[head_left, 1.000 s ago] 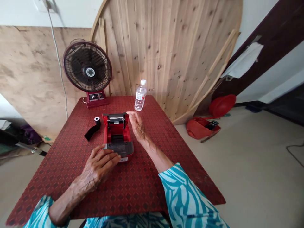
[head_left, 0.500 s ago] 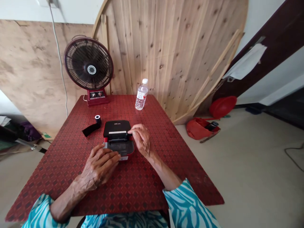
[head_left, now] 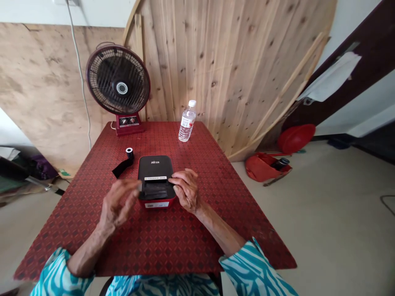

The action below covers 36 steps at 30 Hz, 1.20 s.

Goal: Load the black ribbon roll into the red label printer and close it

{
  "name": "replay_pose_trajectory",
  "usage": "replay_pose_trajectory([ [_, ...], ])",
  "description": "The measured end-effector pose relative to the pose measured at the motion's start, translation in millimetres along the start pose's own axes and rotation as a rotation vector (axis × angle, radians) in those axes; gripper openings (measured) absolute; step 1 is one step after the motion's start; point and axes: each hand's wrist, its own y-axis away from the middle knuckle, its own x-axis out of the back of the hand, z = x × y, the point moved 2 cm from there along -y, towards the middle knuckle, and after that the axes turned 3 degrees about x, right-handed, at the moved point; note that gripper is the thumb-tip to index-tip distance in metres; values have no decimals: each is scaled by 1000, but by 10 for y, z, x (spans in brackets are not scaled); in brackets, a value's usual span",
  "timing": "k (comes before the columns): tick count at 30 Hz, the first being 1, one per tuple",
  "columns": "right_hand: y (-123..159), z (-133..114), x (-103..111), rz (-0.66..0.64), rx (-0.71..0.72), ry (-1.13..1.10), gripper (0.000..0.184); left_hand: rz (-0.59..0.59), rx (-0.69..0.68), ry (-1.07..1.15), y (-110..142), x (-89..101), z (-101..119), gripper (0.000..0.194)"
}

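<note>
Head view: since the frame half a second earlier, the lid (head_left: pixel 156 166) of the small black-and-red device (head_left: pixel 156 204) has swung down from its raised slant to lie nearly flat; the left hand (head_left: pixel 116 203) has lifted from the front of the device and shifted to its left side; the right hand (head_left: pixel 187 193) has followed the lid down. The device sits on the patterned red tabletop (head_left: pixel 160 242), between the two hands, its lettered lid uppermost and a pale label on its red front. Left hand: grip slack, fingers parted and loosely bent, blurred beside the left edge of the device; whether the fingertips touch it cannot be told. Right hand: fingers bent together, the tips at the right edge of the lid; whether the grip closes on that edge cannot be told. Behind the left hand, a black roll (head_left: pixel 130 156) with a pale core stands on the tabletop, a black strip (head_left: pixel 122 167) trailing from it toward the near left. Farther back stand a dark red fan (head_left: pixel 121 88), at left, and a clear bottle (head_left: pixel 186 128) with a white cap, at right. A red bag (head_left: pixel 261 167) rests on the floor to the right.
</note>
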Motion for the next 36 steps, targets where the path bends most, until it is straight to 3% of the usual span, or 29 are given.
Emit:
replay_pose_trajectory([
  [2,10,-2,-5,14,12,14,27,59,304,105,-52,-3,-192,27],
  [4,21,-3,-11,37,23,14,26,6,525,248,-102,-74,-346,38],
  [8,47,0,-34,56,-2,-25,25,-108,707,418,-189,-229,-456,50],
  [13,85,43,-61,168,-171,-208,33,-105,749,527,-166,-230,-450,50],
  [17,144,162,-112,290,-370,-313,35,-239,757,548,-58,-208,-505,51],
  [24,224,224,-307,156,-513,-452,35,-326,744,565,-38,-261,-554,63],
  [28,238,176,-353,124,-531,-445,33,-336,765,641,-58,-278,-537,64],
  [36,247,134,-385,150,-438,-350,34,-369,730,712,-119,-259,-477,67],
])
